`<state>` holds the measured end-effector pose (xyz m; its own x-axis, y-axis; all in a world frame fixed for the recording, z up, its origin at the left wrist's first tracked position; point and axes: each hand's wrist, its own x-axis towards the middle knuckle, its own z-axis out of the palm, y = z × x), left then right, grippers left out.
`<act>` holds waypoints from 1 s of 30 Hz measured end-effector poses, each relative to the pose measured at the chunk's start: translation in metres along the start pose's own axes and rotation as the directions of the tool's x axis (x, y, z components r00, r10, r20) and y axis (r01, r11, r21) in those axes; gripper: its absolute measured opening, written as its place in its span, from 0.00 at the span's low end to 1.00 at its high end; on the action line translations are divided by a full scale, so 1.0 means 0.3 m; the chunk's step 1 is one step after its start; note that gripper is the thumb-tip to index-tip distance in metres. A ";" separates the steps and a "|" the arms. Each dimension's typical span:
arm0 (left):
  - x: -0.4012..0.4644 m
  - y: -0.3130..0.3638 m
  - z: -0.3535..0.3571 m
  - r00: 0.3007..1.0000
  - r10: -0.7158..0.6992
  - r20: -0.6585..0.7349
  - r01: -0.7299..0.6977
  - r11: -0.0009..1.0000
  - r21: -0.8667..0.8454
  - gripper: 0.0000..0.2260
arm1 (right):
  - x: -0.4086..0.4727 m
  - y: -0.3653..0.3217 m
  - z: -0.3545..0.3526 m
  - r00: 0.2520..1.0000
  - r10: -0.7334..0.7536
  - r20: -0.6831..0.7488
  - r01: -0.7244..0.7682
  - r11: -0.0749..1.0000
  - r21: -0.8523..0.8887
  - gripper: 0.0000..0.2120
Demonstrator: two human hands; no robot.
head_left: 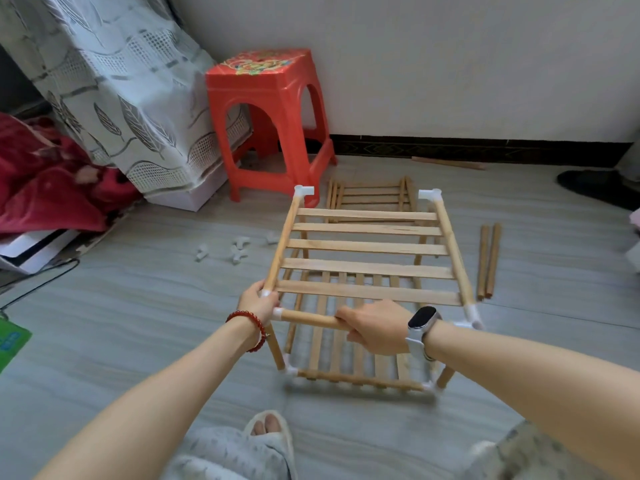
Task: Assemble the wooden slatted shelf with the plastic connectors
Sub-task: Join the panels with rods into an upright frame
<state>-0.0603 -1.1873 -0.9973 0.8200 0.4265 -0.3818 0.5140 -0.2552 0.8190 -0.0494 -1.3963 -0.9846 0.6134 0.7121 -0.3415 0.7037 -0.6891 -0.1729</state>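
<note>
- Our left hand [260, 301] grips the shelf [367, 268] at its near-left white connector [277, 312].
- Our right hand [375, 327] curls round the near front rail [308, 318].
- A red stool [266, 116] stands behind.

No words or numbers can be read; the green card [12, 341] may have print, too blurry.

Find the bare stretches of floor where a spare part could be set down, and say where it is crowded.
Free: the grey floor left of the shelf frame, nearer than the loose white connectors; also the floor right of the two dowels. Crowded: behind the frame, where the spare slatted panel lies beside the red stool.
</note>
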 end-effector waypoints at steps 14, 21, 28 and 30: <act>-0.204 0.023 0.360 0.525 0.704 0.479 -0.778 0.169 0.605 0.14 | -0.332 0.330 0.052 0.580 0.789 -0.203 -0.467 0.526 0.711 0.06; -0.274 0.044 0.507 0.493 0.377 0.784 -0.854 0.036 0.519 0.14 | -0.338 0.277 0.130 0.685 0.665 0.299 -0.446 0.057 0.893 0.13; -0.261 0.034 0.484 0.408 0.417 0.812 -0.901 0.037 0.433 0.11 | -0.331 0.297 0.168 0.772 0.626 0.105 -0.393 0.341 0.854 0.15; -0.262 0.037 0.482 0.404 0.411 0.817 -0.904 0.043 0.426 0.12 | -0.341 0.301 0.169 0.796 0.601 0.071 -0.364 0.381 0.850 0.16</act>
<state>-0.0826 -1.3493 -1.0201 0.7488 -0.6414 -0.1674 -0.6118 -0.7659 0.1980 -0.0668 -1.5383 -1.0122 0.8859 0.1427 -0.4413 -0.2599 -0.6354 -0.7272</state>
